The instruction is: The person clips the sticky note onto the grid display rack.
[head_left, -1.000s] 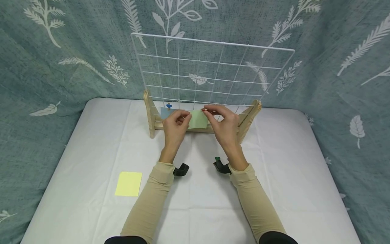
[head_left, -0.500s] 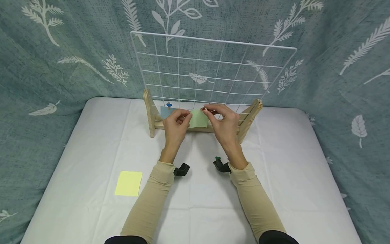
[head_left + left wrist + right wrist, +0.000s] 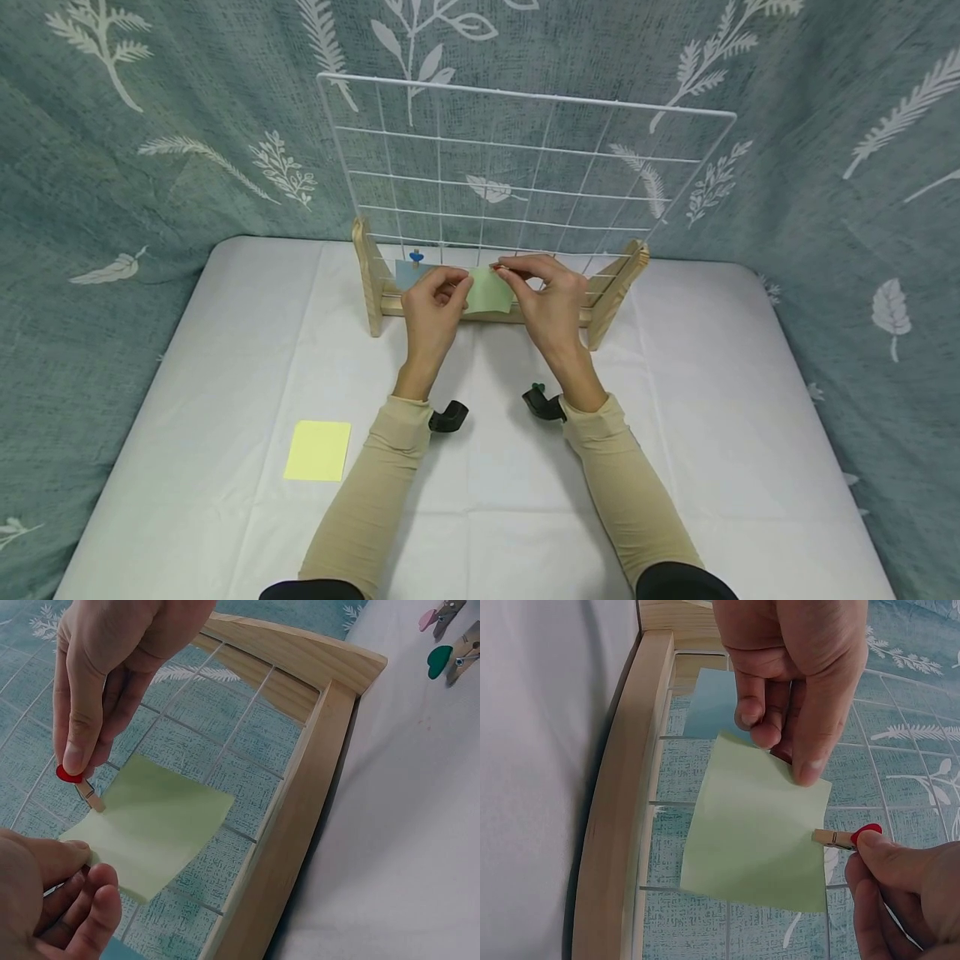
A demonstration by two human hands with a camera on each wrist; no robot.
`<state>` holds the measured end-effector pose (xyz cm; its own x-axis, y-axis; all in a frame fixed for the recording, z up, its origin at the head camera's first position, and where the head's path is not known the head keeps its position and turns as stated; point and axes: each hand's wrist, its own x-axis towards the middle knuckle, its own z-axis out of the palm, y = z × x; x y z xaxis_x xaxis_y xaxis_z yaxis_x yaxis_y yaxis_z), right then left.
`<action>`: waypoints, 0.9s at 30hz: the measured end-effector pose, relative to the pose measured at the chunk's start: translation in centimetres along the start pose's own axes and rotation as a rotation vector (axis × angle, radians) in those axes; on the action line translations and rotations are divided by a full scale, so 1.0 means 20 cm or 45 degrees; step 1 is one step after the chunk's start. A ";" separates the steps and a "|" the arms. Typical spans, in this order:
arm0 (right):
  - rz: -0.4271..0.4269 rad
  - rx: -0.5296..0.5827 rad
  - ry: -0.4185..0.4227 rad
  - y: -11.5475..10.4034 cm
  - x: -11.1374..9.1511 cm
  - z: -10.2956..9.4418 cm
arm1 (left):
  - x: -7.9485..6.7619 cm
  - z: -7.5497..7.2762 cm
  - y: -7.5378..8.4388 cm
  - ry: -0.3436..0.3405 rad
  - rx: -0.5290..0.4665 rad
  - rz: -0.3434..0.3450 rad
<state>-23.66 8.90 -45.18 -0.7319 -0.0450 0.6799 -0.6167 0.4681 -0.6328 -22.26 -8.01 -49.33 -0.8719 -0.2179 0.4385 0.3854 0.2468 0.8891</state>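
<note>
My left hand (image 3: 433, 317) pinches a light green paper note (image 3: 490, 292) by its upper left corner, in front of the white wire grid (image 3: 525, 148). With thumb and fingertips, my right hand (image 3: 553, 307) squeezes the handle end of a small wooden clothespin (image 3: 834, 838) that bears a red heart. In both wrist views the clothespin's tip overlaps the note's top edge. To the left, a blue note (image 3: 710, 705) hangs on the grid under a clothespin with a blue heart (image 3: 416, 257), partly hidden behind my left hand.
The grid stands in a wooden base (image 3: 368, 287) at the back of the white-covered table. A yellow note (image 3: 317, 451) lies at the front left. Clothespins with a green heart (image 3: 440, 662) and a pink heart (image 3: 427, 620) lie on the cloth. A patterned curtain (image 3: 225, 100) hangs behind.
The right fingers with the red-heart clothespin have shifted very slightly left along the note's top edge. The left hand and the note stay nearly in place.
</note>
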 end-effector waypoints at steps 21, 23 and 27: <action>-0.081 -0.091 -0.015 -0.01 0.00 0.03 | 0.00 0.00 0.00 -0.010 -0.019 -0.009; -0.079 -0.100 -0.013 0.00 0.00 0.03 | 0.00 0.00 0.00 -0.009 -0.020 -0.007; -0.076 -0.133 -0.012 0.00 -0.01 0.03 | 0.00 0.00 -0.01 -0.011 -0.020 -0.003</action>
<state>-23.71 8.41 -45.49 -0.6977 -0.0841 0.7115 -0.6262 0.5539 -0.5486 -22.32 -8.06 -49.42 -0.8753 -0.2106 0.4352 0.3880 0.2312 0.8922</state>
